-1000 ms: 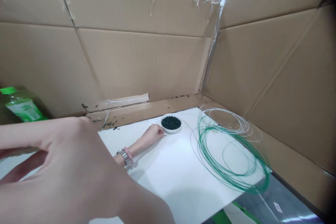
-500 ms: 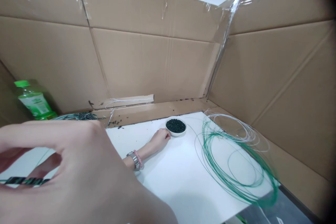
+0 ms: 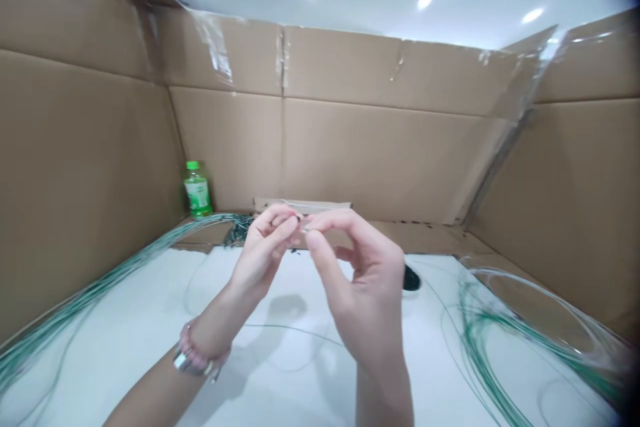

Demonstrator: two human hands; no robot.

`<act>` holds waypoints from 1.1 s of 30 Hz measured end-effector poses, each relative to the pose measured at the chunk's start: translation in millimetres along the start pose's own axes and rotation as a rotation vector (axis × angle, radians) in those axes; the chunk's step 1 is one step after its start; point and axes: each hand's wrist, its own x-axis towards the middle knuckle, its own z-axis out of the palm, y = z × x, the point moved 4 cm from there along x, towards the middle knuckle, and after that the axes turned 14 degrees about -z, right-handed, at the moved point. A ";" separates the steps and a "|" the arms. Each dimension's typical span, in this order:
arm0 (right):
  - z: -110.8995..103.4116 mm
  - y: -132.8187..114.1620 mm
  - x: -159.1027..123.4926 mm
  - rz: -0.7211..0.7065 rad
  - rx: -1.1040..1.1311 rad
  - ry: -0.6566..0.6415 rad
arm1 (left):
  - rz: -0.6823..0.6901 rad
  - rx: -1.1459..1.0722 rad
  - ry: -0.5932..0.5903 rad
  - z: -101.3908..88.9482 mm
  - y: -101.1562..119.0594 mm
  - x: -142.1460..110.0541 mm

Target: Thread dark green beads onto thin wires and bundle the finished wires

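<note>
At the centre my left hand [image 3: 267, 240], with a pink bracelet [image 3: 187, 340] and a silver band on its wrist, pinches a small black bead [image 3: 299, 218] between thumb and forefinger. Close beside it, my right hand [image 3: 363, 273] is closed in a pinch, its fingertips almost meeting the left ones. A thin green wire [image 3: 295, 327] runs below both hands, and what shows at the right fingertips is tiny and blurred. Partly hidden behind the right hand is the bowl's heap of black beads [image 3: 411, 278].
Coiled green wire [image 3: 480, 347] and white wire [image 3: 545, 300] lie at right. A long green wire bundle [image 3: 115, 277] stretches along the left, ending in dark pieces [image 3: 237, 232]. A green bottle [image 3: 198, 190] stands in the back corner. Cardboard walls [image 3: 375, 153] surround the white tabletop [image 3: 305, 407].
My left hand has come from the bowl's edge to the centre with a bead. My right hand, earlier close at left with a beaded green wire, now faces it. The view has swung left.
</note>
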 end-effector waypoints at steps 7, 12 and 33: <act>29.8 8.1 -8.6 -0.040 -0.049 -0.054 | 0.011 -0.264 -0.084 -2.0 33.8 -39.3; 43.0 5.0 -14.7 -0.081 -0.016 -0.008 | -0.045 -0.331 -0.156 0.8 37.5 -43.2; 45.5 -4.6 -20.4 -0.160 -0.134 0.076 | 0.025 -0.280 -0.206 -0.5 38.4 -44.8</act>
